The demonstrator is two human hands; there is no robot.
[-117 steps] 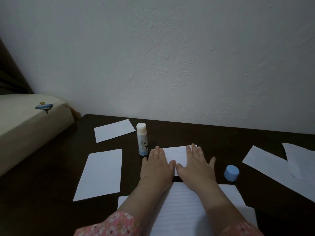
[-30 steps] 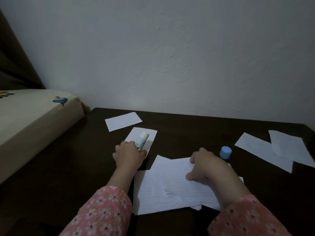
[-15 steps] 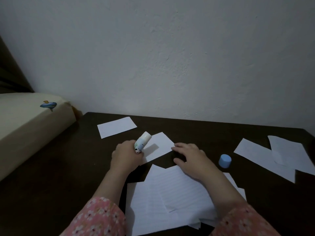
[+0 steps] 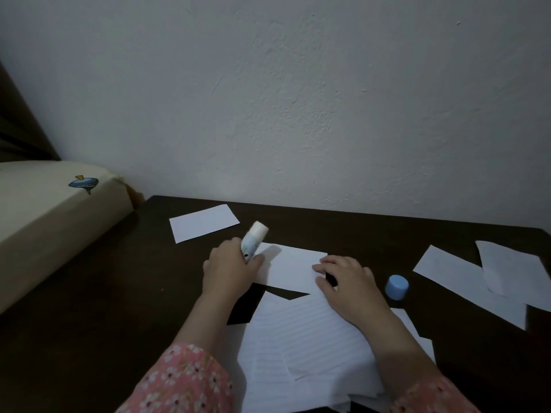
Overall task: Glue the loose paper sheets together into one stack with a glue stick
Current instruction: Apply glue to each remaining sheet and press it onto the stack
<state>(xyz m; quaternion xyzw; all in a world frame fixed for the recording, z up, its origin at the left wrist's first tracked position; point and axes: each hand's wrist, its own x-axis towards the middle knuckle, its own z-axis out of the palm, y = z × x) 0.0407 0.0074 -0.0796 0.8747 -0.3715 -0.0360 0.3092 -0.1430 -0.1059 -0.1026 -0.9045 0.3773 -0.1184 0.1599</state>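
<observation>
My left hand [image 4: 229, 269] grips the uncapped glue stick [image 4: 253, 239], whose white tip points up and away from me. Just right of it a small white sheet [image 4: 293, 271] lies flat on the dark table [image 4: 119, 293]. My right hand [image 4: 347, 280] rests its fingertips on that sheet's right edge. Near me lies a stack of lined paper sheets [image 4: 301, 347], partly under my right forearm. The blue glue cap [image 4: 396, 287] stands to the right of my right hand.
One loose sheet [image 4: 202, 223] lies at the back left, and two overlapping sheets [image 4: 477, 277] lie at the right. A cream mattress [image 4: 44, 216] borders the table's left side. A white wall rises behind the table.
The small sheet has turned and slid right, toward the middle, and now lies squarer to me. My right hand has moved onto its right edge. My left hand still holds the glue stick.
</observation>
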